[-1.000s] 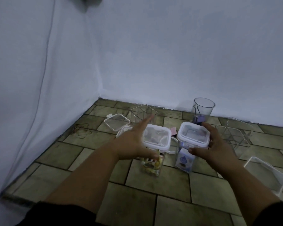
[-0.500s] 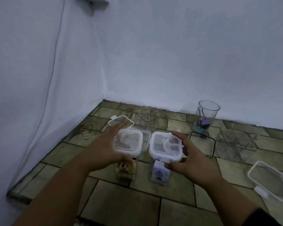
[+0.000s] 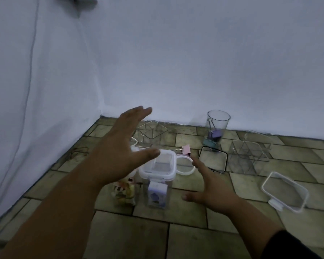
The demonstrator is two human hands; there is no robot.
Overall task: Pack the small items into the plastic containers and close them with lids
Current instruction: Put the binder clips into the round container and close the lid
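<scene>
Two tall clear plastic containers stand side by side on the tiled floor. The right one [image 3: 158,191] has a white-rimmed lid [image 3: 157,166] on top and holds a small purple box. The left one [image 3: 124,193] holds colourful small items; its top is hidden behind my left hand [image 3: 120,152]. That hand hovers above it, fingers spread, holding nothing. My right hand [image 3: 211,191] is open to the right of the lidded container, apart from it. A pink binder clip [image 3: 185,149] lies behind the containers.
A loose lid [image 3: 284,192] lies at the right. A dark-rimmed lid [image 3: 212,158], a white seal ring [image 3: 185,165], two empty clear containers [image 3: 152,131] [image 3: 250,152] and a clear cup [image 3: 217,126] holding clips stand further back. White walls close the corner at left and behind.
Both hands have let go of the two lidded containers, which now stand further left. The left hand has lifted above them; the right has drawn away to the right.
</scene>
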